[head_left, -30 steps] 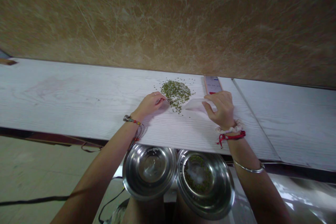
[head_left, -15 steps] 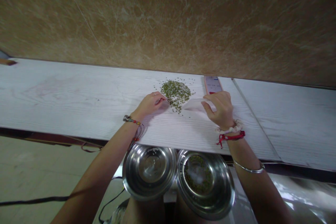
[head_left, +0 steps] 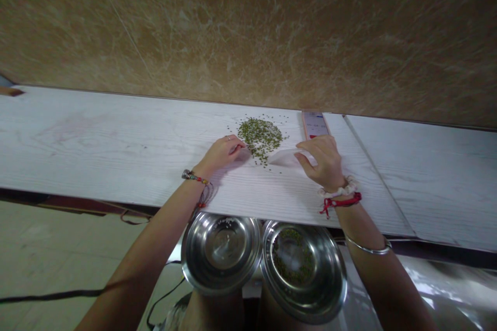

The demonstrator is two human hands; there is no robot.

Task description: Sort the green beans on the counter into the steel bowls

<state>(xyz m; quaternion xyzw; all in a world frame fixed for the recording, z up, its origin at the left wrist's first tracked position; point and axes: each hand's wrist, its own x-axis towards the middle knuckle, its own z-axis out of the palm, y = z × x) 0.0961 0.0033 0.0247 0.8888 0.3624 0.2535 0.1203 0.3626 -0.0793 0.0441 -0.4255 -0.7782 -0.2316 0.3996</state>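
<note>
So the step in hand looks like close-up fingertip work on a pile of beans, which sits mid-desk, between the two hands. The pile's roundish and loose, with strays around it and a little tail trailing toward the near side. There's pale stuff in among the green too, but I can't tell if that's grains or just bare desk.

Left hand is right at the left edge of the pile, fingers curled in and the tips drawn close together. There's something pale by the fingertips, but can't tell if it's pinching it. Right hand is half curled, pinching a thin see-through sheet that pokes left toward the pile's near tail. I'd say any move from here calls for a light touch, sheet kept low, since loose beans would scatter easily.

Containers: two steel bowls side by side, just below the desk's near edge. Left bowl has just a few white bits, mostly on the far side. Right bowl has a ring of green, probably beans, around a paler middle.

Phone lies just beyond the right hand.
</note>
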